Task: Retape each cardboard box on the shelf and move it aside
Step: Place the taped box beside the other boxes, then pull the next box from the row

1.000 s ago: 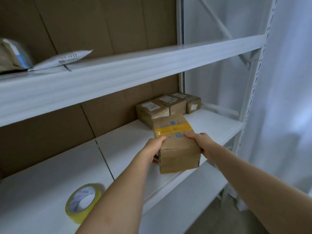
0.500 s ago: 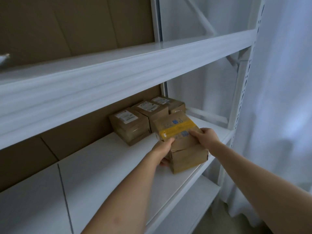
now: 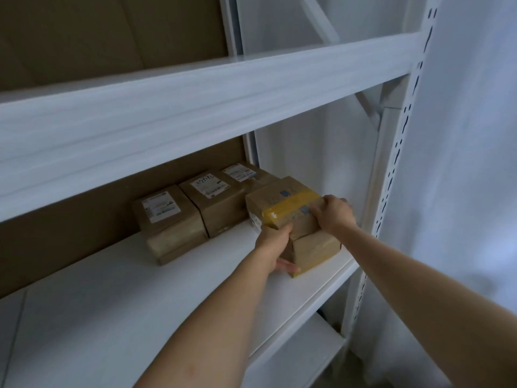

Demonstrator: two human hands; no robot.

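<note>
Both hands, left (image 3: 275,245) and right (image 3: 334,212), grip the brown cardboard box with yellow tape (image 3: 291,217), now lowered onto the white shelf (image 3: 140,289) at three o'clock of the labelled boxes (image 3: 195,208); release seems next.

Taped box (image 3: 282,211) now down on shelf (image 3: 140,289) — beside the row.

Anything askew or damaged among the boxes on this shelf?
Only the held box, gripped by the left hand and right hand: it sits skewed to the three labelled boxes in the row behind. No visible damage.
</note>
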